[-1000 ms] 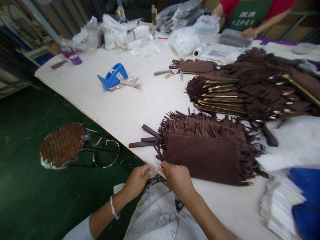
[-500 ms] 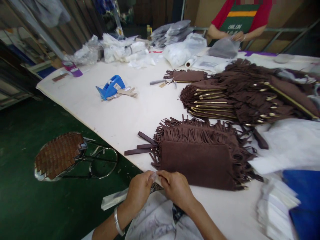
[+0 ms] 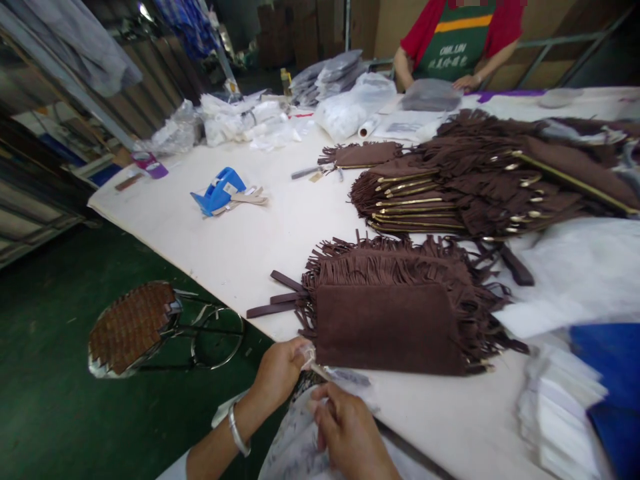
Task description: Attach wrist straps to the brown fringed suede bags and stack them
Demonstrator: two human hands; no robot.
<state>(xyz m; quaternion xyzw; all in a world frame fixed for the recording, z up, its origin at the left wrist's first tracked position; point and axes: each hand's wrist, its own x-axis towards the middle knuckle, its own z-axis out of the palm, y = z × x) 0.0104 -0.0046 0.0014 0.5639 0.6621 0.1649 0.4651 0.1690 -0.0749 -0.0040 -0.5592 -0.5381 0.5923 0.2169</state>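
Observation:
My left hand [image 3: 281, 369] is closed in a pinch on a clear plastic strip [image 3: 317, 365], just off the near edge of the table. Part of that strip runs rightward over the edge, below a dark brown fringed bag [image 3: 385, 327]. My right hand [image 3: 347, 427] is lower and to the right, fingers curled in; what they hold, if anything, I cannot make out. A pale strip [image 3: 227, 408] shows behind my left wrist. The bag lies flat, its fringe spread towards the far side and right. Brown straps [image 3: 277, 305] stick out at its left.
Behind the bag is a pile of brown fringed bags [image 3: 435, 200] with gold zips. A blue tape dispenser [image 3: 220, 190] stands left on the white table [image 3: 190, 233]. Plastic bags [image 3: 350, 107] lie at the back, near a co-worker in an apron [image 3: 455, 47]. A stool [image 3: 133, 327] stands left.
My hands were together at the strip; the right one has come away, down and to the right. The co-worker's hands have lowered a grey plastic-wrapped item to the table.

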